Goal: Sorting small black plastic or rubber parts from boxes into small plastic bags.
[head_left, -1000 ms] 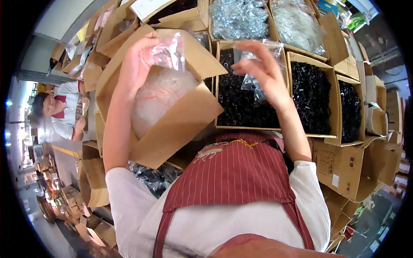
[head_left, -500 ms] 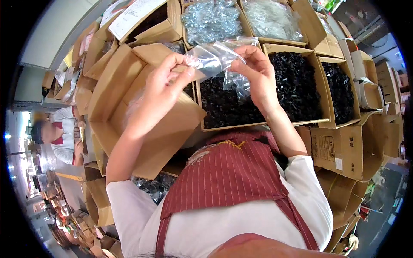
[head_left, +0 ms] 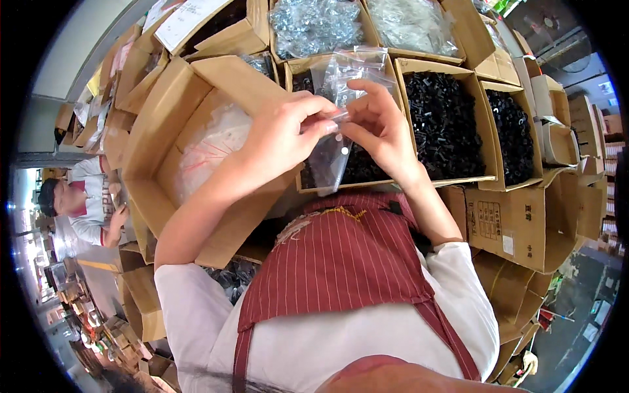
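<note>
A clear plastic bag [head_left: 329, 167] hangs down between my hands over a carton of small black parts [head_left: 368, 167]. My left hand [head_left: 286, 134] pinches its upper edge between thumb and fingertips. Close beside it, my right hand [head_left: 385, 134] grips the same edge, thumb against the curled fingers. Small white specks show in or on the bag. Behind the fingertips, more clear plastic bags [head_left: 357, 64] lie over the carton's far side. I cannot make out whether they join the held one.
Left of the black parts, an open carton [head_left: 154, 160] holds clear bags with red lines [head_left: 213, 147]. Cartons of clear bags [head_left: 413, 29], silvery packets [head_left: 318, 29] and black parts [head_left: 445, 124] stand around. A co-worker [head_left: 85, 203] is at far left.
My hands have come lower and closer together. The bag, earlier stretched sideways between them, now hangs downward. My left forearm has swung right, uncovering the bags in the left carton.
</note>
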Motion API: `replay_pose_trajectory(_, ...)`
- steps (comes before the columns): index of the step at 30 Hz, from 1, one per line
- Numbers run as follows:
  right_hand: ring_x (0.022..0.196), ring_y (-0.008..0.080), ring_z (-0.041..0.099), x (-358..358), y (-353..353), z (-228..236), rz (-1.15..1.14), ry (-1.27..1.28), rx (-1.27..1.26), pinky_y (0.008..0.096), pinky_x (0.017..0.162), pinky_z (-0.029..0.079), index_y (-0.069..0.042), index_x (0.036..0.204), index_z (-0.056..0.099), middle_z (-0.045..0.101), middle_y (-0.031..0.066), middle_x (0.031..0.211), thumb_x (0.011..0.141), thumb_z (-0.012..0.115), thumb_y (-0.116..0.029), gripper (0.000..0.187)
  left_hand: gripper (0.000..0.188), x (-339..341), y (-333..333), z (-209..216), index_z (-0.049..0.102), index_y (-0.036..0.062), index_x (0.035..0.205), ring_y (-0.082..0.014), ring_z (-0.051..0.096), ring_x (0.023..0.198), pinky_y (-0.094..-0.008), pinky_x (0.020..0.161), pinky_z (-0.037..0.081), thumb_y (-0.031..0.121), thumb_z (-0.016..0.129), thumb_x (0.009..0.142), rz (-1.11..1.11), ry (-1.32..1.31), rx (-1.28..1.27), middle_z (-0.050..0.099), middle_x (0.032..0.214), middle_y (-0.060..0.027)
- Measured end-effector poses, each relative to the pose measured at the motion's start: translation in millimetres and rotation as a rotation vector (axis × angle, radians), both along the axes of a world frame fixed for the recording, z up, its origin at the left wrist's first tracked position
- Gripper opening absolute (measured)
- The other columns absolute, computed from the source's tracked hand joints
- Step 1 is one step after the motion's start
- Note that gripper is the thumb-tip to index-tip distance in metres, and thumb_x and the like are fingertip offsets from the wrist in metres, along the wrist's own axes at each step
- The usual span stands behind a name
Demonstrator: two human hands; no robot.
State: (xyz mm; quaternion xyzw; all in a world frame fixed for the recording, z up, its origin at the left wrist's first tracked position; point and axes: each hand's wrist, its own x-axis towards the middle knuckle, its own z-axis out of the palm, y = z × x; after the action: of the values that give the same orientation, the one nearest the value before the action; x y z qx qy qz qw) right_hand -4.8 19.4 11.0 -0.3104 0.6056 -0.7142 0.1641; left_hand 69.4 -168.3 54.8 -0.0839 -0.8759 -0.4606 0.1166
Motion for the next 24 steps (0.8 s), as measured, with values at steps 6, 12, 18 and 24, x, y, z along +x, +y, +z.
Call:
replay_pose_trajectory(6, 0.088, 0.0109, 0.066, 6.0, 7.4, 8.1, 0.281, -0.395, -0.018, 0.0245, 0.080, 0.053, -0.002, 0.133, 0.051, 0.064, 0.0040, 0.094, 0.086, 0.070, 0.008, 0.052, 0.011, 8.1, -2.1, 11.0, 0.069, -0.0003, 0.093, -0.0114, 0.056, 0.069, -0.0270, 0.063, 0.046, 0.011, 0.069, 0.094, 0.002, -0.204, 0.008, 0.064, 0.078, -0.0055)
replay_pose_trajectory(12, 0.088, 0.0120, 0.064, 13.6, 11.6, -7.0, 0.448, -0.539, 0.064, 0.0256, 0.079, 0.052, 0.002, 0.131, 0.051, 0.065, 0.0059, 0.093, 0.087, 0.070, 0.003, 0.048, 0.014, 7.1, -3.1, 25.4, 0.066, -0.0011, 0.089, -0.0030, 0.051, 0.072, -0.0215, 0.065, 0.044, 0.011, 0.069, 0.095, 0.015, -0.293, -0.037, 0.063, 0.076, 0.0008)
replay_pose_trajectory(18, 0.108, 0.0194, 0.064, 12.1, 10.9, -22.7, 0.073, 0.054, 0.139, 0.0342, 0.096, 0.051, 0.001, 0.127, 0.055, 0.066, 0.0112, 0.110, 0.085, 0.060, 0.009, 0.043, 0.022, 6.4, 0.9, 5.8, 0.064, 0.0016, 0.083, -0.0242, 0.064, 0.069, -0.0359, 0.063, 0.049, 0.018, 0.078, 0.085, -0.043, -0.191, 0.002, 0.064, 0.077, -0.0111)
replay_pose_trajectory(24, 0.125, 0.0318, 0.056, 6.1, 23.8, 22.0, 0.048, 0.556, 0.195, 0.0544, 0.118, 0.026, -0.006, 0.114, 0.065, 0.067, 0.0102, 0.115, 0.067, 0.056, 0.009, 0.051, 0.037, 8.7, 9.2, 4.8, 0.057, 0.0049, 0.076, -0.0268, 0.062, 0.066, -0.0401, 0.061, 0.048, 0.029, 0.085, 0.076, 0.058, -0.077, -0.290, 0.060, 0.072, -0.0077)
